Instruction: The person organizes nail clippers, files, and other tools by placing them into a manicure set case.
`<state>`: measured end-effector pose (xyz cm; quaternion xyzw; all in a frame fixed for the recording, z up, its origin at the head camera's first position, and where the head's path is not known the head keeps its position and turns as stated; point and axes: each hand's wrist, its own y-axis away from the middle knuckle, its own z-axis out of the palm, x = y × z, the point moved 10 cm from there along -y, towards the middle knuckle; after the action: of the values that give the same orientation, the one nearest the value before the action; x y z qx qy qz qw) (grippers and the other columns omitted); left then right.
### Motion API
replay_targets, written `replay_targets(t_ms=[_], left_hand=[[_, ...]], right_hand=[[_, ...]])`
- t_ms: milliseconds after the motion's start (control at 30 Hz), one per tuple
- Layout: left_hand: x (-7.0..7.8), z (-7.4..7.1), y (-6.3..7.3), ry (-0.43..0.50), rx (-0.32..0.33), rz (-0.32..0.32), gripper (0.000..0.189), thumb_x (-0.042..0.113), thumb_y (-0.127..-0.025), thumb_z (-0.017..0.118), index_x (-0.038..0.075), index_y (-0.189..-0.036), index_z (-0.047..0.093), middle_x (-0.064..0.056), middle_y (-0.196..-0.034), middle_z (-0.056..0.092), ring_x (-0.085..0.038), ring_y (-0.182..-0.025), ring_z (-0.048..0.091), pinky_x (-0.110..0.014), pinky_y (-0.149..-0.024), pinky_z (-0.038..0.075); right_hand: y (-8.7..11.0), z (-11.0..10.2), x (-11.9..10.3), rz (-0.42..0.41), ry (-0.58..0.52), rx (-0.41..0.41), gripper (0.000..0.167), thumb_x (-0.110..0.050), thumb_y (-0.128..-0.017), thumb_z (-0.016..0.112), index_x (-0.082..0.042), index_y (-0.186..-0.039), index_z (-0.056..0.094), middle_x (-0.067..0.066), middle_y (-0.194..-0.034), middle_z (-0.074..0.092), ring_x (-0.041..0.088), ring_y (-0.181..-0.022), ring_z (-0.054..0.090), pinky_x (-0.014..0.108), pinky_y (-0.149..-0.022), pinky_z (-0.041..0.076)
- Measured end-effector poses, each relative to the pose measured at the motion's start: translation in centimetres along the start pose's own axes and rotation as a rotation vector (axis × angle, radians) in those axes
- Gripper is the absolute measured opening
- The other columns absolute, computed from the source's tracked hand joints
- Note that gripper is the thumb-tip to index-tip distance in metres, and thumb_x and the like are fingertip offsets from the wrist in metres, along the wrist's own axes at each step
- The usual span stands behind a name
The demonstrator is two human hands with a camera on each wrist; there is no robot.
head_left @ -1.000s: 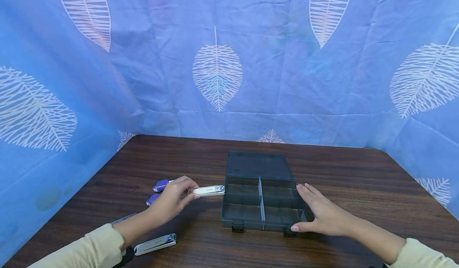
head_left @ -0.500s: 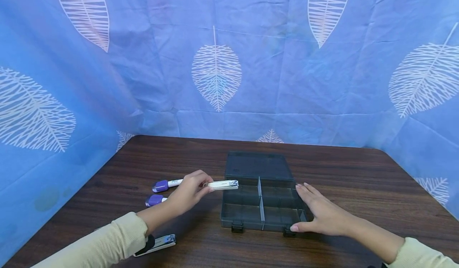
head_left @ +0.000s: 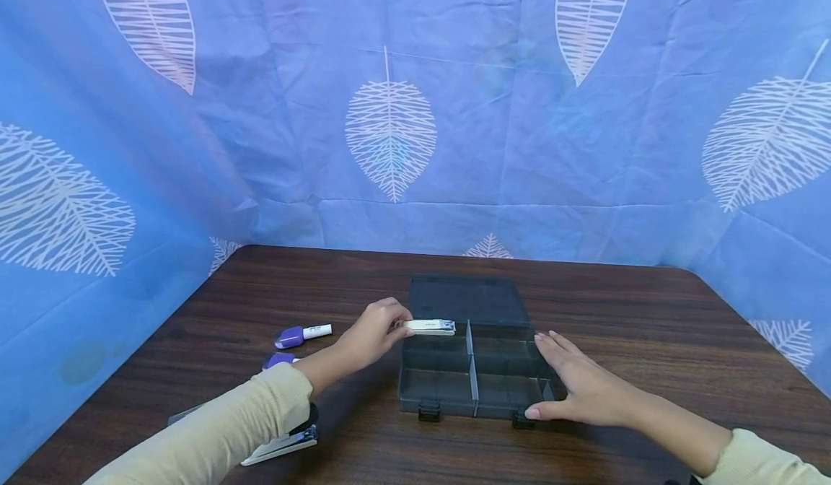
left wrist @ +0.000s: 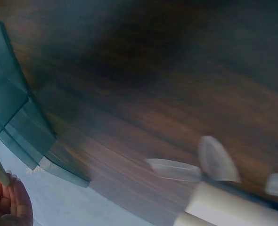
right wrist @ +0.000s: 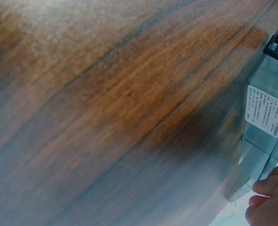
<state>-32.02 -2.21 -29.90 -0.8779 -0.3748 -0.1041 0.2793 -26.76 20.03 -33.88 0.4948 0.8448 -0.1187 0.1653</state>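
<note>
Both hands are working at a dark see-thru box point(head_left: 448, 403). The L hand point(head_left: 370, 335) is pinching a pale nail clipper point(head_left: 427, 327) btwn thumb & fingers at one end, metal tip pointing R. The clipper is sitting over the box's rear-L compartment; can't tell its exact ht. The R hand point(head_left: 587, 390) is bracing the box's R side, fingers spread & fairly straight, thumb by the front-R latch point(head_left: 522, 418).

The lid point(head_left: 464, 299) is lying folded back on the far side; a thin divider point(head_left: 472, 362) is running front-to-back thru the middle. In the R wrist view, a white printed label point(right wrist: 266, 111) is showing on the box, w/ fingertips touching an edge.

Over L, a purple bottle point(head_left: 290, 337) w/ white cap is lying on the brown surface point(head_left: 617, 304). A 2nd purple bottle point(head_left: 278, 359) is lying just nearer, partly hidden by the L forearm. Another clipper point(head_left: 278, 450) is lying up front, partly behind the L sleeve point(head_left: 214, 434). Blue cloth point(head_left: 487, 146) w/ white leaf prints is hanging in the bkgd.
</note>
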Motion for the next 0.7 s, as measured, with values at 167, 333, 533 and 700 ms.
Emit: replay_targets(t_ms=[167,333,533,700], left_hand=[[0.0,1.8,-1.2,-0.057,-0.092,0.003,0.013,0.011,-0.087,0.063,0.001,-0.095,0.066,-0.007,-0.088,0.061,-0.012,-0.073,0.05,-0.023,-0.062,0.046],[0.0,3.3,-1.9,-0.149,-0.188,-0.007,0.015,0.014,-0.088,0.062,0.002,-0.095,0.068,-0.007,-0.089,0.06,-0.016,-0.08,0.054,-0.025,-0.067,0.049],[0.2,4.3,-2.6,-0.312,-0.236,0.033,0.015,0.017,-0.088,0.063,0.006,-0.091,0.071,-0.003,-0.082,0.062,-0.012,-0.074,0.053,-0.02,-0.064,0.047],[0.5,4.9,-2.9,-0.464,-0.292,0.038,0.016,0.021,-0.088,0.062,0.009,-0.086,0.073,0.0,-0.076,0.063,-0.009,-0.068,0.054,-0.02,-0.064,0.047]], right_hand=[[0.0,-0.1,-0.1,0.0,0.0,0.002,0.104,-0.054,-0.075,0.069,0.014,-0.14,0.023,0.034,-0.146,0.023,0.054,-0.133,0.015,0.068,-0.099,0.025],[0.0,0.0,-0.1,-0.001,-0.006,0.002,0.104,-0.054,-0.076,0.068,0.014,-0.14,0.022,0.034,-0.146,0.023,0.054,-0.133,0.015,0.068,-0.099,0.024],[0.0,0.0,-0.1,-0.001,0.004,0.003,0.105,-0.054,-0.076,0.068,0.014,-0.14,0.022,0.034,-0.146,0.023,0.054,-0.134,0.015,0.068,-0.099,0.024],[0.0,0.0,-0.1,-0.002,0.006,-0.004,0.104,-0.054,-0.076,0.068,0.014,-0.14,0.022,0.034,-0.146,0.022,0.053,-0.134,0.014,0.068,-0.1,0.024]])
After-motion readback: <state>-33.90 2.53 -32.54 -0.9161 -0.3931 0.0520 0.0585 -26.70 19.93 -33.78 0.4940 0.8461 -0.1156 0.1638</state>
